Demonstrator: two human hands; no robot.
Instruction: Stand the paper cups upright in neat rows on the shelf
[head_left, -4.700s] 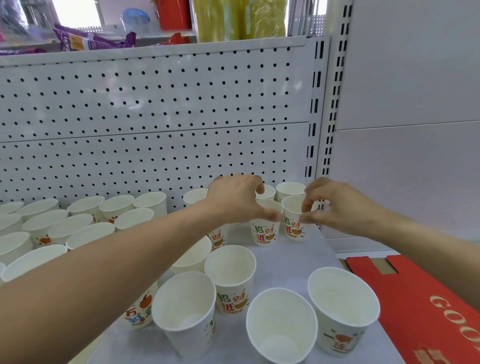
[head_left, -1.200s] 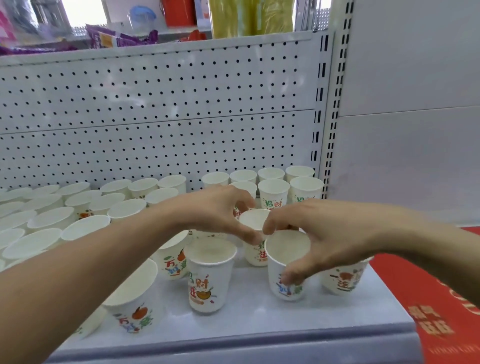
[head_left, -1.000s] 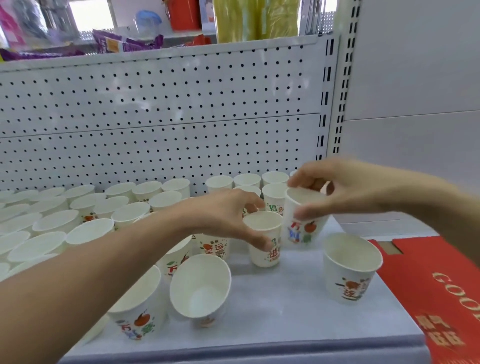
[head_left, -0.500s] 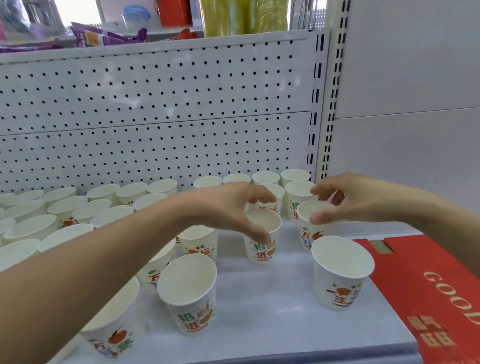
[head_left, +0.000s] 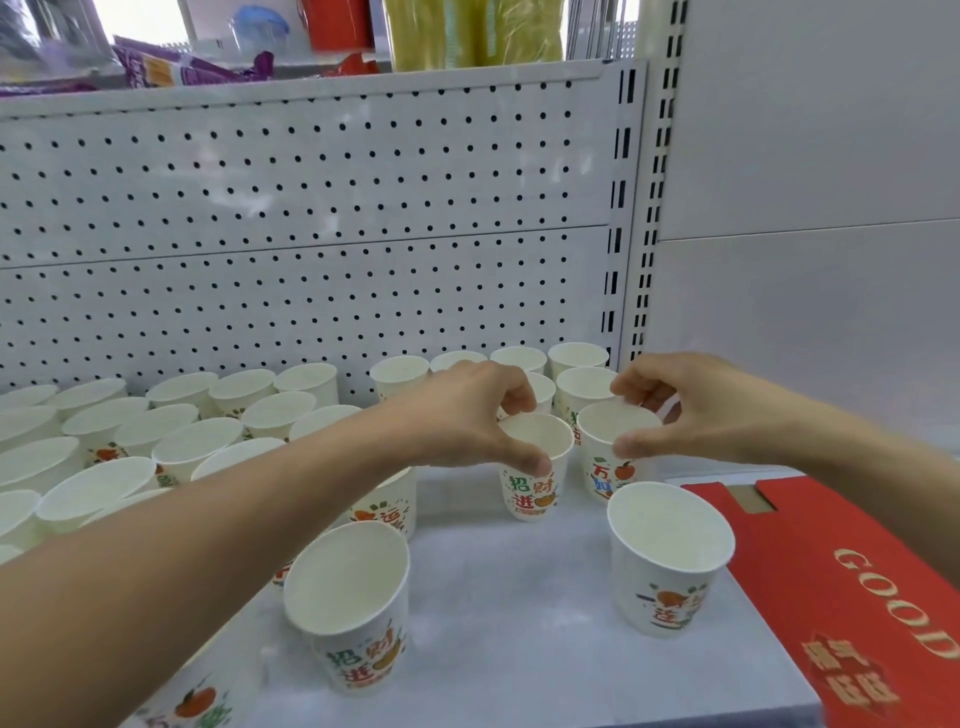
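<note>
Currently held: the left hand (head_left: 467, 415) pinches, thumb against curled fingers, the rim of a white paper cup with red-and-orange print (head_left: 530, 493). The right hand (head_left: 691, 410) pinches the rim of a white paper cup with a red apple print (head_left: 605, 473) between thumb and forefinger.
Where: the two cups are side by side, almost touching, toward the back right corner of the pale grey metal shelf (head_left: 519, 597). They are just in front of short rows of white cups (head_left: 576, 358) lined against the white perforated back panel (head_left: 311, 208).
Bases: the left-hand cup appears to rest on the shelf; the other's base is hidden behind a nearer cup.
Waiting: two more printed white cups, one (head_left: 358, 613) toward the front edge and one (head_left: 670, 571) by the right edge. A crowd of cups (head_left: 182, 431) fills the left side.
Handling: probably very light and thin-walled, so easily dented or tipped. The rolled rim looks stiffest, so a gentle rim pinch suits better than squeezing the wall.
Beside: a red cardboard carton (head_left: 831, 571) lies off the right edge.
</note>
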